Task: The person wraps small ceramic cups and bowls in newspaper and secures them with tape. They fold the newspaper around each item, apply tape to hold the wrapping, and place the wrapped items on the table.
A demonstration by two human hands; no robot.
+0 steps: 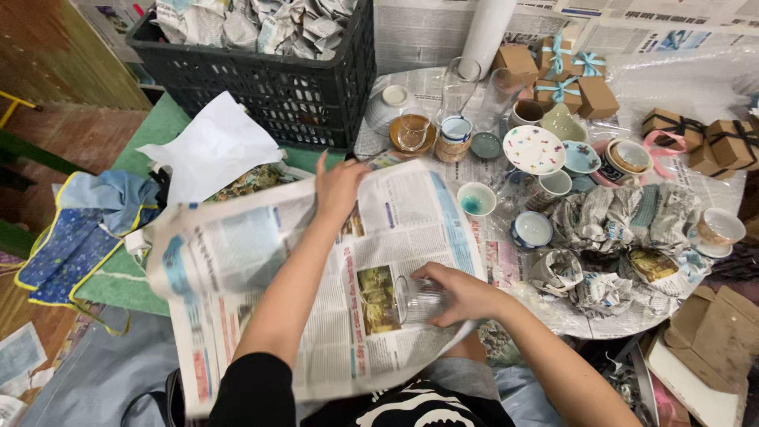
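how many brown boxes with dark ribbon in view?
2: both small brown cardboard boxes tied with dark ribbon sit side by side at the table's far right, one left of the other. More may be hidden off-frame.

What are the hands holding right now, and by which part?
The right hand grips a clear drinking glass around its side, lying on the newspaper sheet. The left hand presses flat on the sheet's far edge, gripping nothing.

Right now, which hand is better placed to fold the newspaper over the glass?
The left hand, probably. It lies flat on the far edge of the newspaper sheet and grips nothing, so it could pull the paper over. The right hand is busy holding the clear glass on the sheet.
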